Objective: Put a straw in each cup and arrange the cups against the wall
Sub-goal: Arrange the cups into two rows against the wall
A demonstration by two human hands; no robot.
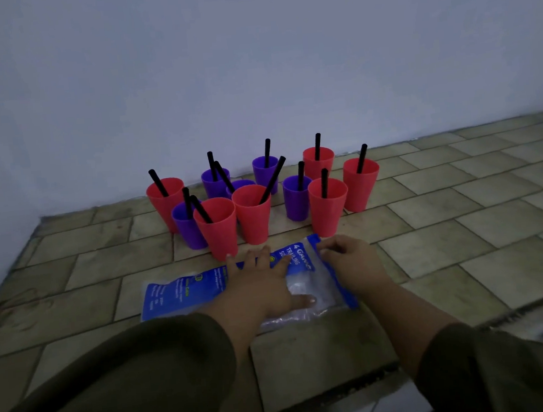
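Near, 12 o'clock: a plastic bag (179, 292) lay flat on the tiled floor (460, 205). The left hand (263, 282) pressed down on it, fingers straight and spread. The right hand (350, 261), at 1 o'clock, pinched the bag's blue edge strip. The bag looked soft and slick; no straws could be made out inside.

Farther, 12 o'clock: the cups (217, 237), red and purple, stood upright in a loose cluster, with a black straw (272, 179) in each as far as could be counted. The back cups stood close to the wall (251, 59); the front ones stood apart from it.

Judgement: the cups are light, thin-walled and narrow at the base, so tippy with a leaning straw. Grip round the upper wall, below the rim, clear of the straw.
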